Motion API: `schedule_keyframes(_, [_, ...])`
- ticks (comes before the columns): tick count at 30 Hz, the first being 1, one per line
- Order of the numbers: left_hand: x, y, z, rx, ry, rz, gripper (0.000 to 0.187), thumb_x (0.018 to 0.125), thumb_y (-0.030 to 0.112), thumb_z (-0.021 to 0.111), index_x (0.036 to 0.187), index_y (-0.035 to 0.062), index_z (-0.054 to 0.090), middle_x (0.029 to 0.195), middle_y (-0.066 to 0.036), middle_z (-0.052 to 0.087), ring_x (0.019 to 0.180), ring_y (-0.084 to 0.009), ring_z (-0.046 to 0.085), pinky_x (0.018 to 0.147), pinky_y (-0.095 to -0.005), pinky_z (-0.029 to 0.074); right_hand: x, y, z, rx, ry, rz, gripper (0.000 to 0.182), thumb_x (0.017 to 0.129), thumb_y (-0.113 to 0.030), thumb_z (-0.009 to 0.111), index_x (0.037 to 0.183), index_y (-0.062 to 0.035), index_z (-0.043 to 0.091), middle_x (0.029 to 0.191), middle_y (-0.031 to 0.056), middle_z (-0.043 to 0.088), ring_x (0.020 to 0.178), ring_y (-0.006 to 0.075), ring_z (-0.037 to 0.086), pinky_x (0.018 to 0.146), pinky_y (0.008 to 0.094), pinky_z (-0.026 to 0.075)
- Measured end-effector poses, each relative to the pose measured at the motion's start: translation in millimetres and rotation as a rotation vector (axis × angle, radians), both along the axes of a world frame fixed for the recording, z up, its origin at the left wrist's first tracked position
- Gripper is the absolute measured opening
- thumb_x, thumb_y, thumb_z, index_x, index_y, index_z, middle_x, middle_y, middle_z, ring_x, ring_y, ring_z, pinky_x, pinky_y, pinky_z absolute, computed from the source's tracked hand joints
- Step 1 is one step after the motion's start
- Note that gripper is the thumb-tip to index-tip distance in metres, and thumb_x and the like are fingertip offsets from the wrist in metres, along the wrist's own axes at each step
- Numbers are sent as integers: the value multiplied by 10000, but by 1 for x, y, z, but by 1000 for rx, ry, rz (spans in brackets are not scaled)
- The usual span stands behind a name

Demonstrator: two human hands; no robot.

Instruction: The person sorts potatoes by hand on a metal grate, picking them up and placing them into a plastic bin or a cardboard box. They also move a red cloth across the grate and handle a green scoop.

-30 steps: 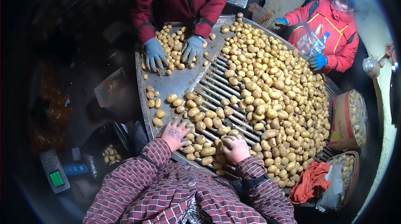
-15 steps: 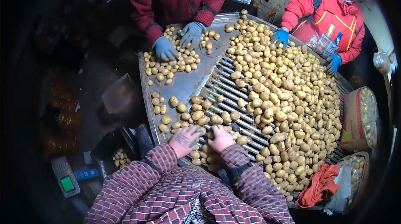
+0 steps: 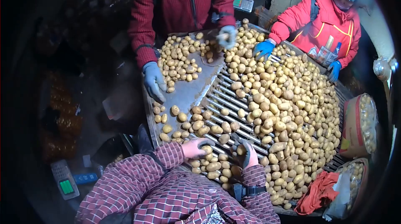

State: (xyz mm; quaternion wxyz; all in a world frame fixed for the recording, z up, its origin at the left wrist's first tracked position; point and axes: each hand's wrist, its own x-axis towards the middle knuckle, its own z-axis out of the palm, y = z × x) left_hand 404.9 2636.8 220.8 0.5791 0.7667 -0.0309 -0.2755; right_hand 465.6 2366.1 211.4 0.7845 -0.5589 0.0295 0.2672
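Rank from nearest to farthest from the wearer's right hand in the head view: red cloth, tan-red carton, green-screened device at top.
From right hand:
1. Red cloth, lower right
2. Tan-red carton, far right
3. Green-screened device, top

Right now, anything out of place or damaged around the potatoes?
Two minor things. A crumpled red cloth lies beside the potatoes at the person's right, odd among the produce. The metal sheet has a ragged-looking edge along the bars, possibly worn. The left-hand floor is too dark to check.
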Motion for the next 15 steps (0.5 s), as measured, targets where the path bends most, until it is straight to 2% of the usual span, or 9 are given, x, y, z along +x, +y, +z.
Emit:
schedule_keyframes(1, [-15,11,-76,-245,119,128,550,767,109,624,1300,97,485,1286,-80,506,1198,-187,466,1013,-331,388,-4,12,12,-363,-404,30,270,854,-139,578,1081,5,552,1063,119,611,927,235,601,781,321,508])
schedule_keyframes(4, [-14,7,39,-728,544,260,633,833,170,641,1398,110,361,1330,-71,457,1135,-180,498,927,-272,453,-18,59,48,-271,-69,308,505,871,-189,563,1308,-13,381,1267,191,480,1122,253,510,963,332,404])
schedule_keyframes(5, [-20,11,39,-739,572,322,615,866,193,618,1408,111,340,1339,-77,447,1150,-170,489,936,-276,449,-25,76,57,-330,-153,439,589,876,-206,558,1383,-19,324,1336,215,436,1186,259,480,1023,335,370])
schedule_keyframes(6, [-28,15,39,-750,597,385,597,899,217,594,1419,112,319,1347,-83,437,1165,-160,480,945,-281,446,-36,92,82,-480,-449,562,684,888,-267,571,1429,-19,236,1384,223,389,1278,276,403,1064,341,318])
schedule_keyframes(8, [-37,30,34,-743,208,255,558,940,302,522,1418,112,305,1338,-96,450,1159,-203,501,960,-367,449,-38,110,78,-444,-648,703,814,854,-329,625,1431,28,176,1417,272,317,1358,298,277,1099,345,246])
schedule_keyframes(10, [-64,59,14,-618,120,356,559,939,336,496,1377,21,347,1261,-87,523,1105,-182,532,906,-339,472,-10,116,72,-372,-408,750,719,831,-354,646,1397,-33,341,1423,217,352,1302,316,377,1056,362,331])
schedule_keyframes(12, [-87,63,34,-978,432,578,513,906,395,529,1239,9,484,1072,-131,610,952,-241,611,722,-345,544,14,130,48,-660,-532,601,642,804,-302,663,1358,-84,423,1353,192,438,1217,320,465,1011,373,389])
schedule_keyframes(13, [-100,77,8,-1044,377,483,598,875,512,510,1202,11,505,1004,-141,624,843,-273,629,594,-347,541,20,140,31,-834,-701,660,632,782,-266,669,1351,-123,434,1323,194,451,1193,322,477,995,379,402])
schedule_keyframes(15, [-116,79,25,-1080,258,584,703,858,617,455,1188,-1,505,991,-145,621,783,-275,633,597,-343,537,22,166,21,-1240,-932,890,612,752,-165,638,1327,-255,449,1331,155,428,1137,338,503,931,430,444])
